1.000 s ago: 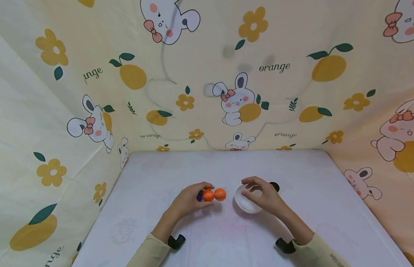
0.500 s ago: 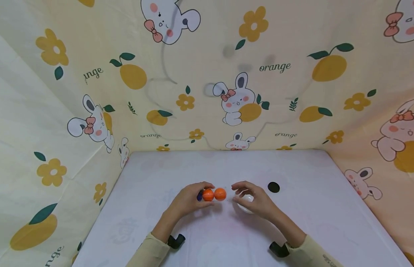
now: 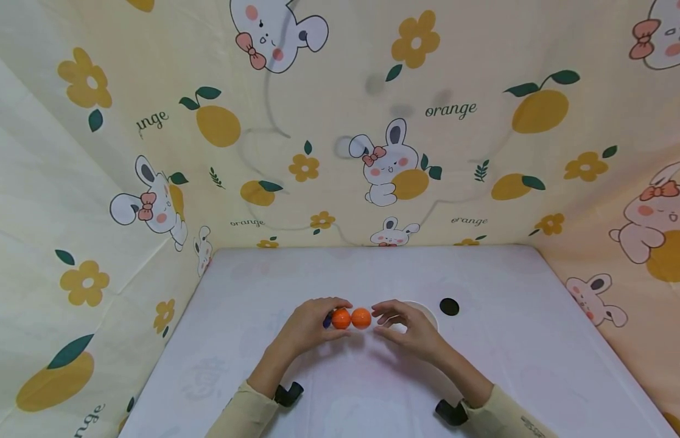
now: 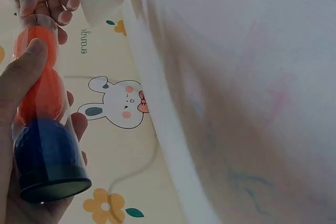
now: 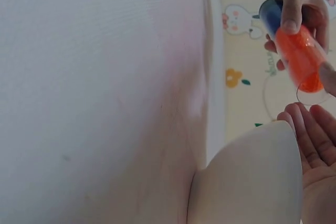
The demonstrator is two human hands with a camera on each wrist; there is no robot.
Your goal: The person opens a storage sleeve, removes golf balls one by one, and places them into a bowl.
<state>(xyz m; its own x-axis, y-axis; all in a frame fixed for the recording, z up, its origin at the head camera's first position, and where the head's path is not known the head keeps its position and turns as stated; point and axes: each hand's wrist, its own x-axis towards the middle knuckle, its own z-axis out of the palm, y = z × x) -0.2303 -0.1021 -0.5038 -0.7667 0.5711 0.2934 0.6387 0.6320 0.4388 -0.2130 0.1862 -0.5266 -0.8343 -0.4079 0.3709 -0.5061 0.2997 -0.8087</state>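
Note:
My left hand grips a clear tube lying level above the table. Inside it sit two orange balls and a dark blue ball, lined up, with the blue one at the dark-rimmed end. My right hand is at the tube's other end with fingers and thumb spread and loosely bent, holding nothing. Whether its fingertips touch the tube's rim I cannot tell. Behind the right hand stands a white bowl, partly hidden by it; it also shows in the right wrist view.
A flat black disc lies on the white-covered table, right of the bowl. Patterned cloth with rabbits and oranges rises at the back and both sides.
My right hand has moved left from over the bowl to the tube's end, uncovering the black disc and part of the bowl. The left hand has barely moved.

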